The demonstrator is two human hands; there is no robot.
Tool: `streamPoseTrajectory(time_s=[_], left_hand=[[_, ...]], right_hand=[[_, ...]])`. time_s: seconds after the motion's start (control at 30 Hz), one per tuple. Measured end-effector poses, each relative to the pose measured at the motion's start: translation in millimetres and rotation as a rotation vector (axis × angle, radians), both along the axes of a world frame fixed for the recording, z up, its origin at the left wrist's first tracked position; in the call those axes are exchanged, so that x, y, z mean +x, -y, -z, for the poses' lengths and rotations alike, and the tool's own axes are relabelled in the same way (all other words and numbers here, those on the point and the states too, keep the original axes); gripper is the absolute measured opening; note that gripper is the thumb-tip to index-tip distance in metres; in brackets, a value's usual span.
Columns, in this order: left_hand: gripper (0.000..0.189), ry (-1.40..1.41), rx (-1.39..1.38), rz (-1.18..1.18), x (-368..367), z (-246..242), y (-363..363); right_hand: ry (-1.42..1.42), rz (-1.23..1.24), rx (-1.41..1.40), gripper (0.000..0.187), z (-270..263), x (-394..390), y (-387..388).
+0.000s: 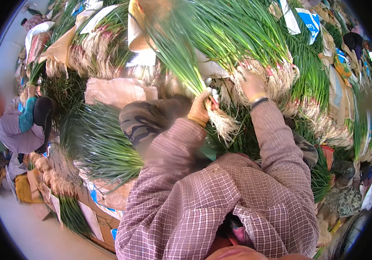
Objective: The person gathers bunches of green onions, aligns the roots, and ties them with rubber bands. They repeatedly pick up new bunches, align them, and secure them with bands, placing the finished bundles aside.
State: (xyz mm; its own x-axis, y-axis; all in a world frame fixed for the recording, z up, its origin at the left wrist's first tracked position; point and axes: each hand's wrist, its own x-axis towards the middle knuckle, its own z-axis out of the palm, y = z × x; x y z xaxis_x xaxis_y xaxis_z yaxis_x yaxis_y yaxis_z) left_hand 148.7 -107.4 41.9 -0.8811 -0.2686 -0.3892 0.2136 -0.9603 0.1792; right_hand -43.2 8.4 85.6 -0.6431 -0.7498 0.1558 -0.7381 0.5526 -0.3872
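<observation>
My left hand [200, 109], in a tan glove with pale fingertips, is closed around a small bunch of green onions [191, 73]. Their long leaves point up and away, and their pale stringy roots [224, 125] hang out on the right side of the fist. My right hand [252, 86], also gloved and slightly blurred, reaches to the root ends of a large heap of green onions [231, 29]. Its fingertips touch the roots, and whether they grip a stalk is unclear. Below both hands lie dark loose greens [243, 133] between my camouflage-clad knees [152, 118].
Another green onion pile [108, 143] lies on sacking by my left knee. A tan paper sheet [121, 92] is beyond it. Root-end bundles [95, 48] with paper wraps stand at the back left, more [312, 94] at right. A person [20, 123] crouches at far left.
</observation>
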Motion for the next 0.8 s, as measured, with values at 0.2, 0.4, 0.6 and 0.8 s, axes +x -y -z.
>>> streamPoseTrajectory(time_s=[0.2,0.4,0.6,0.8], left_hand=[[0.012,0.037,-0.218,0.051,-6,-10,-3],[0.012,0.11,-0.399,0.044,-19,-19,-10],[0.015,0.044,-0.287,-0.006,-11,-17,-6],[0.017,-0.112,-0.215,0.091,-1,-10,-8]], right_hand=[[-0.219,-0.028,0.165,0.019,-37,16,15],[-0.471,-0.424,0.055,0.013,-43,75,-35],[-0.214,-0.031,0.138,0.025,-31,25,-34],[1.142,-0.038,-0.135,0.032,-20,34,-13]])
